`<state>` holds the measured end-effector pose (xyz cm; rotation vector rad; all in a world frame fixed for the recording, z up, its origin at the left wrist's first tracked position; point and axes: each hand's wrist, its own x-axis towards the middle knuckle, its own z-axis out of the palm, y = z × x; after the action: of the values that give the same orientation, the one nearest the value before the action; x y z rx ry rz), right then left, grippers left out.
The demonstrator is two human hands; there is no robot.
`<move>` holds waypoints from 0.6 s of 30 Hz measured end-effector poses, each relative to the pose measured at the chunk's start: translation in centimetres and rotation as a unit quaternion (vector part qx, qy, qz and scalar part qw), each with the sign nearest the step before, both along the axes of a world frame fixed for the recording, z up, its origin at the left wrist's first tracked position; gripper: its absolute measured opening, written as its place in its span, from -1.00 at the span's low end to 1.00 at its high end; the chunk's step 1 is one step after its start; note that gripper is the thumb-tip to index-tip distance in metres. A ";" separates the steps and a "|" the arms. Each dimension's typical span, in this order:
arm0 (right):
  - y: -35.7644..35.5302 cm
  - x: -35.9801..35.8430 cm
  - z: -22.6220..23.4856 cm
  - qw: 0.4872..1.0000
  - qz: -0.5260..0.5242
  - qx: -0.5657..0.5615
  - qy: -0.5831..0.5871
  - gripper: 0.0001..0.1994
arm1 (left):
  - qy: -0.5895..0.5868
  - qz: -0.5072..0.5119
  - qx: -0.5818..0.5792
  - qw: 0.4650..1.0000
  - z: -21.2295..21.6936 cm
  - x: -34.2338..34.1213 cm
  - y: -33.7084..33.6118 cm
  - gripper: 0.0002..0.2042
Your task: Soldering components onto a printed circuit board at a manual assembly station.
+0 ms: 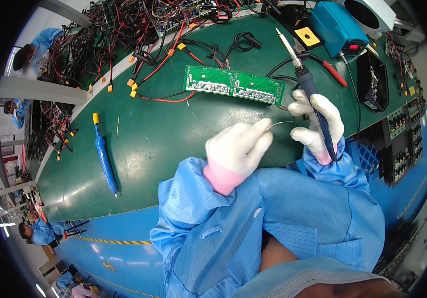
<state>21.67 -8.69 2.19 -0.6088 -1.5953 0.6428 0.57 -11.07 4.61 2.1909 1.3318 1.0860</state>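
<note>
My left hand [235, 151], in a white glove with a pink cuff, is closed with thumb and forefinger pinching a thin, curved solder wire [280, 122]. The wire's free end reaches toward my right hand [325, 119], also gloved. In that hand lies a soldering iron [303, 74], its bare metal tip pointing up and away from me; thumb and some fingers stand apart from the handle. Beyond both hands, a long green circuit board [233, 84] with two matching halves rests on the green table [149, 129]. The iron's tip is off the board, to its upper right.
A blue desoldering pump [105, 159] lies at left beside a thin stick [118, 126]. Far right are a teal soldering station [340, 30], a yellow sponge [307, 37], a red-handled tool [334, 74] and a black bin [372, 82]. Wired boards [119, 39] crowd the far edge.
</note>
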 end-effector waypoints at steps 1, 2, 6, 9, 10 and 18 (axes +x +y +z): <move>-0.1 -0.1 0.0 0.999 0.019 0.026 -0.008 -0.30 | -0.012 0.008 0.006 1.000 -0.1 0.4 -0.1 -0.77; -0.4 -0.2 0.0 0.999 0.021 0.025 -0.012 -0.30 | -0.016 0.010 0.004 1.000 -0.3 0.7 -0.2 -0.77; -1.8 -1.0 -0.3 0.988 -0.014 -0.099 0.118 -0.39 | -0.076 -0.002 -0.029 0.997 -0.6 1.2 -0.2 -0.77; -1.5 -1.2 0.0 0.996 -0.024 -0.058 0.070 -0.42 | -0.079 0.006 -0.030 0.996 -0.6 1.4 -0.3 -0.77; -1.4 -1.3 0.1 0.998 -0.030 -0.037 0.048 -0.43 | -0.078 0.009 -0.030 0.996 -0.5 1.4 -0.3 -0.77; -0.9 -1.4 0.3 0.999 -0.040 -0.011 0.010 -0.52 | -0.186 0.000 -0.073 0.980 -0.8 1.4 -0.4 -0.75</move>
<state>20.24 -9.59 2.50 -0.6767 -1.5395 0.6050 1.99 -11.52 3.82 1.7736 1.1999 1.2776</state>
